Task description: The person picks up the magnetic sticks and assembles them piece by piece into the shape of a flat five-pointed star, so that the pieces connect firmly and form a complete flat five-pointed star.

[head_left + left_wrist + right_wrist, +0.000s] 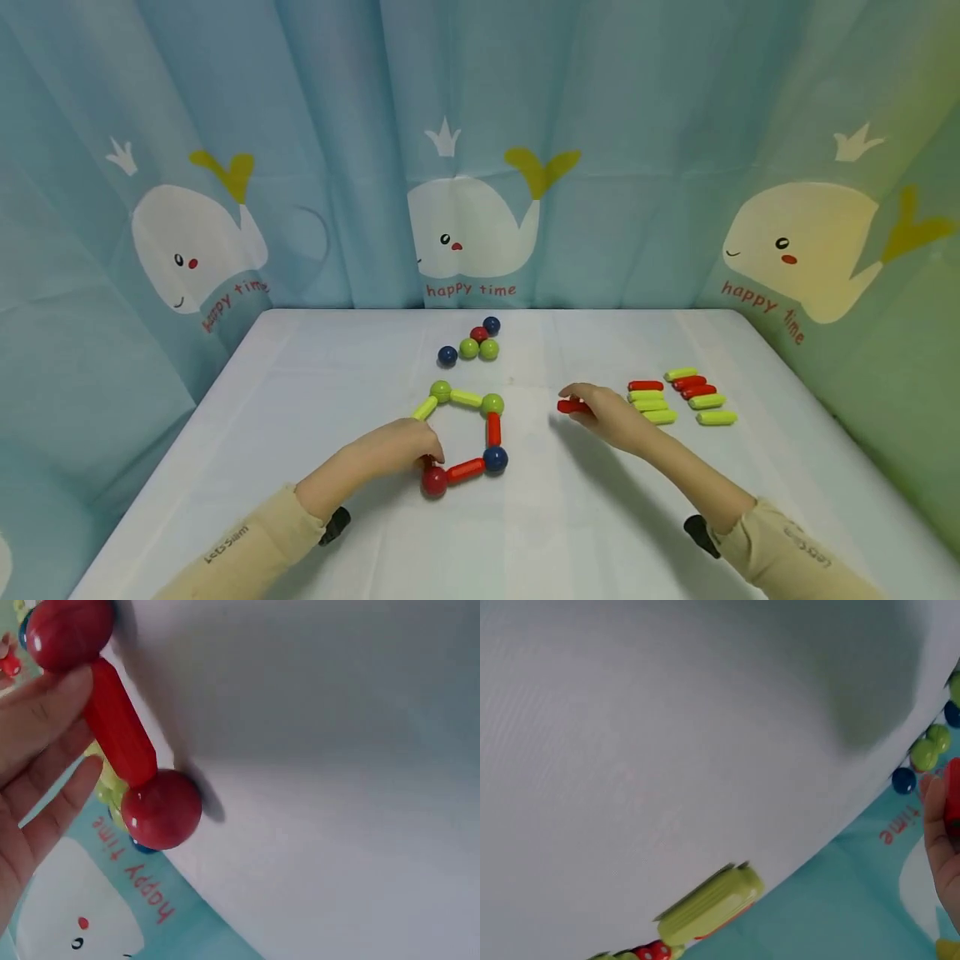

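My left hand (pixel 393 448) pinches a red rod (pixel 120 724) of a ring of magnetic rods and balls on the table. In the left wrist view, a red ball (pixel 161 808) sits at each end of that rod, the thumb pressing its side near the upper one. From the head view, the ring also has green balls (pixel 441 391) at the back, a blue ball (pixel 495 459) at front right, and red and yellow-green rods between. My right hand (pixel 613 419) holds a loose red rod (pixel 572 407) between thumb and fingers, right of the ring, its shadow on the table.
Behind the ring lie loose balls, blue (pixel 447 357), green (pixel 488 349) and red. To the right are several loose rods, red (pixel 646 386) and yellow-green (pixel 716 418). A whale-print curtain (pixel 337 167) hangs along the back edge of the white table (pixel 300 350).
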`<state>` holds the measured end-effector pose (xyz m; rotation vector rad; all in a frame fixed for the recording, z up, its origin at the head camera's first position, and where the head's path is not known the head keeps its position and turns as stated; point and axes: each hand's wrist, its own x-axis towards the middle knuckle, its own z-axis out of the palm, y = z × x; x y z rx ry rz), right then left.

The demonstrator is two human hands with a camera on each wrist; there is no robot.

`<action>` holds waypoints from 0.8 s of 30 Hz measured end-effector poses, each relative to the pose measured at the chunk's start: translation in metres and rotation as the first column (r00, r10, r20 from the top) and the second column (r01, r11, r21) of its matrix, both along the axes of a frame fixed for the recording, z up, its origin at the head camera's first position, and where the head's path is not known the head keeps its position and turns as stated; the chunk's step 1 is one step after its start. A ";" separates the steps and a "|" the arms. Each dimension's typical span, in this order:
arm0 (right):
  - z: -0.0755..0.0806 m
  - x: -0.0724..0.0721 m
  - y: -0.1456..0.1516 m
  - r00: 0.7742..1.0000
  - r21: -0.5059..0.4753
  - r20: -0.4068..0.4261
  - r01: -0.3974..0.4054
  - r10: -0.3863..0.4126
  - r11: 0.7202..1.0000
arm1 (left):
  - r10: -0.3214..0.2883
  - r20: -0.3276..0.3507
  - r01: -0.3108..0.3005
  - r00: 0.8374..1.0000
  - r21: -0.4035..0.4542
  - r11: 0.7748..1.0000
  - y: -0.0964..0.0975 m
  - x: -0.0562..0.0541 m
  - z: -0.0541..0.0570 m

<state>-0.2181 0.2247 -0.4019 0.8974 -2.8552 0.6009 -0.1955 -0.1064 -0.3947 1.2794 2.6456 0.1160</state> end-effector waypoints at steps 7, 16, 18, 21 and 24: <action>0.001 0.014 -0.025 0.995 -0.071 0.102 0.019 -0.011 0.997 | 0.017 0.039 -0.020 0.999 0.096 0.995 0.017 0.005 -0.011; -0.004 0.027 -0.045 0.976 -0.134 0.178 -0.104 0.127 0.986 | 0.172 0.009 -0.172 0.985 0.152 0.973 0.038 0.010 -0.016; -0.007 0.028 -0.050 0.973 -0.138 0.178 -0.124 0.148 0.983 | 0.214 0.002 -0.212 0.977 0.154 0.965 0.042 0.010 -0.018; -0.011 0.028 -0.057 0.969 -0.139 0.173 -0.150 0.173 0.979 | 0.252 -0.020 -0.246 0.967 0.163 0.956 0.047 0.009 -0.019; -0.015 0.026 -0.061 0.966 -0.140 0.173 -0.169 0.192 0.976 | 0.265 -0.041 -0.255 0.963 0.167 0.952 0.051 0.007 -0.020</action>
